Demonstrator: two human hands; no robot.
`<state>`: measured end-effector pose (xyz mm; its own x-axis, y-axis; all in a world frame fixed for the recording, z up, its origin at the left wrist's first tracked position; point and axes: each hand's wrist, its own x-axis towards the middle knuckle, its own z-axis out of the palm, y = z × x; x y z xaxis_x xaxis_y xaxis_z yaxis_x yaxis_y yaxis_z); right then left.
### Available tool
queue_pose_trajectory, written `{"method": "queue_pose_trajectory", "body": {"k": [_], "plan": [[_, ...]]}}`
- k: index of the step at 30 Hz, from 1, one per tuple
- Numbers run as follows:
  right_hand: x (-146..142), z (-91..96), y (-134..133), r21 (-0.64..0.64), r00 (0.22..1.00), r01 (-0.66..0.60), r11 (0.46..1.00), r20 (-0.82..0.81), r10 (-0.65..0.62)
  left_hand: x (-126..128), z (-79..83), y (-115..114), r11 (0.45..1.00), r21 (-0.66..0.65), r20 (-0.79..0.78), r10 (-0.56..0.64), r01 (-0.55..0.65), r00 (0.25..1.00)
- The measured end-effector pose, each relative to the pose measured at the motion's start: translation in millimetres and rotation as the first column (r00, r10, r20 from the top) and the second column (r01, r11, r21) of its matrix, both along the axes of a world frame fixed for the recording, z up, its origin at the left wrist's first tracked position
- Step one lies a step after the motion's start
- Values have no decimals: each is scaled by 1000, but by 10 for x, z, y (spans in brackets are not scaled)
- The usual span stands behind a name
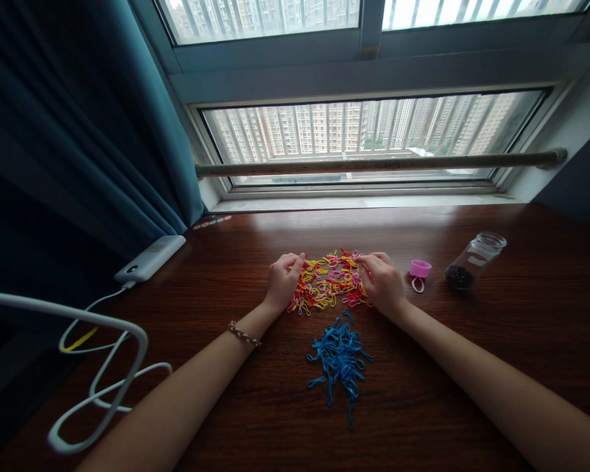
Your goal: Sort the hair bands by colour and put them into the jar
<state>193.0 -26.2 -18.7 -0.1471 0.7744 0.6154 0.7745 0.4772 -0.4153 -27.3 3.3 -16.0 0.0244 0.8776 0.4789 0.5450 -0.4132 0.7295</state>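
Note:
A loose spread of small red, yellow and pink loops (pixel 330 278), which look like little elastic bands or clips, lies on the table between my hands. My left hand (pixel 282 280) rests against its left edge, thumb stretched out and fingers loosely bent. At the right edge, my right hand (pixel 382 283) touches the loops with index finger and thumb apart. Neither hand visibly lifts a loop, though the undersides of the fingers are hidden. Nearer to me, between my forearms, sits a separate heap of blue loops (pixel 341 357).
Right of my right hand are a pink cap with a ring (pixel 419 269) and a tilted clear jar (pixel 474 261) with dark contents. A white power bank (pixel 150 259) with a white cable (pixel 142 341) lies left, by the blue curtain (pixel 142 131). A window rail (pixel 373 165) runs behind the table.

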Motion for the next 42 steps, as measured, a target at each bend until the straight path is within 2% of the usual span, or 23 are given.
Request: {"method": "queue_pose_trajectory", "body": {"k": [2,5,8,10,13,15,20,25,30,35,37,39,41,42], "plan": [[70,-62,113,-102,995,94,990,-36,-98,16,20,-27,997,56,-78,-41,46,996],[90,-120,178,-187,997,63,980,-35,-71,32,19,-38,990,103,-148,-82,98,986],[54,-127,169,-168,996,-80,983,-49,73,37,4,-31,983,132,-181,-106,131,978],[40,-118,159,-140,991,-120,983,-84,109,35,-1,-28,980,138,-194,-114,142,974],[55,-120,162,-135,993,2,991,-119,-18,31,-3,-26,980,140,-201,-110,140,973],[76,-141,174,-165,992,79,983,-79,-93,29,-3,-24,981,139,-201,-107,136,974],[102,-217,205,-215,997,59,975,61,-47,31,-9,-20,982,132,-204,-104,133,973],[101,-241,226,-208,998,22,978,69,-8,31,-11,-27,984,126,-206,-99,126,974],[117,-174,208,-121,993,4,993,-114,-17,29,-12,-23,984,136,-203,-87,116,975],[90,19,76,-33,927,-7,999,-375,-6,27,-6,-21,984,161,-207,-44,78,977],[24,102,-22,-20,896,-45,999,-443,31,27,-2,-20,983,176,-214,-10,49,977],[-77,169,-144,-7,868,-150,989,-479,128,27,-5,-14,983,186,-219,35,7,975],[-191,209,-264,-14,830,-370,929,-454,324,25,-24,3,982,183,-211,80,-41,974],[-241,217,-310,-38,794,-497,867,-423,437,23,-41,15,983,174,-203,101,-66,974]]}}
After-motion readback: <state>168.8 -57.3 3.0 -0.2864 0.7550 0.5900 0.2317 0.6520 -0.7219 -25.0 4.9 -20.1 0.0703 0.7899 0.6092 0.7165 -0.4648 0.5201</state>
